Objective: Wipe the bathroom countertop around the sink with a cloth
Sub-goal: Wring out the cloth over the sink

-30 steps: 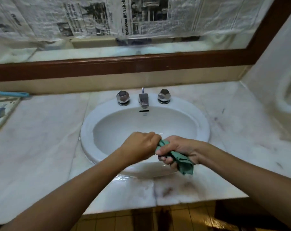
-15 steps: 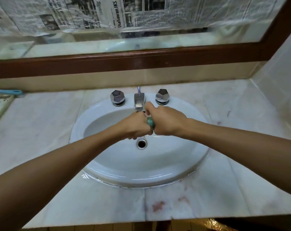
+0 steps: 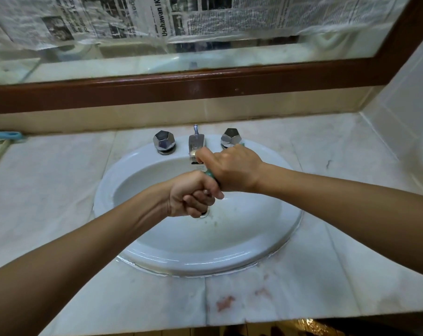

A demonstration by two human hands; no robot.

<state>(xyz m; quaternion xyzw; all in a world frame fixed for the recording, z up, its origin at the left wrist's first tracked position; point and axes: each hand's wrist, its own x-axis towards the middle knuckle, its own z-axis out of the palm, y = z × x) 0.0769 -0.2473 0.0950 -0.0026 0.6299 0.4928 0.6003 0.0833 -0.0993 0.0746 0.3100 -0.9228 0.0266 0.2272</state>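
Note:
Both fists are clenched round a green cloth (image 3: 210,175) over the white oval sink (image 3: 229,258). Only a thin strip of the cloth shows between them. My left hand (image 3: 193,195) grips its near end above the drain. My right hand (image 3: 229,168) grips the far end just below the chrome spout (image 3: 195,144). The two fists touch each other. The pale marble countertop (image 3: 60,190) surrounds the basin, with reddish stains (image 3: 226,303) near its front edge.
Two faceted chrome tap knobs (image 3: 164,141) (image 3: 230,137) flank the spout. A mirror with a brown wooden frame (image 3: 205,86) and newspaper stuck over it runs along the back. A blue-handled item (image 3: 4,135) lies at the far left. A tiled wall closes the right side.
Both hands carried the cloth from the sink's front rim inward over the basin toward the spout. The cloth, first hanging loose from my right hand, is now bunched tight between the fists.

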